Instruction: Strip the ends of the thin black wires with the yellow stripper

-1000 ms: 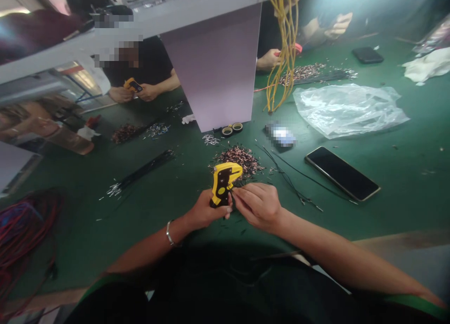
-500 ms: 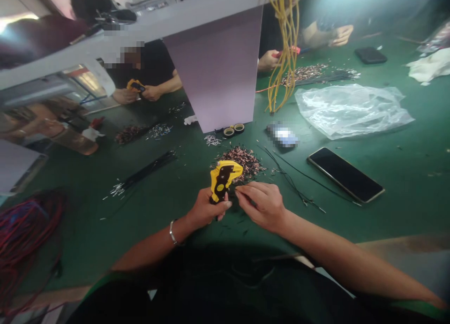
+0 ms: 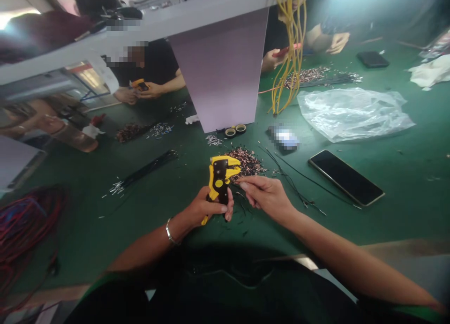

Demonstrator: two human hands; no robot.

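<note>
Left-hand fingers (image 3: 225, 209) curl around my yellow wire stripper (image 3: 220, 183); right fingertips (image 3: 242, 185) press together, on a wire or not I can't tell, with plenty left in the copper-tipped wire heap (image 3: 248, 162) beyond them.

Worn on the person's head, aimed forward and down across a green counter (image 3: 404, 225). Placed close above the left hand (image 3: 207, 207) and right hand (image 3: 267, 196), with the counter's far side stretching toward the frame's top.

the left hand (image 3: 207, 207) curls shut, fingers (image 3: 228, 210) wrapped inward, while the right hand (image 3: 267, 197) reaches just beside it, thumb and forefinger (image 3: 244, 186) pinched together.
</note>
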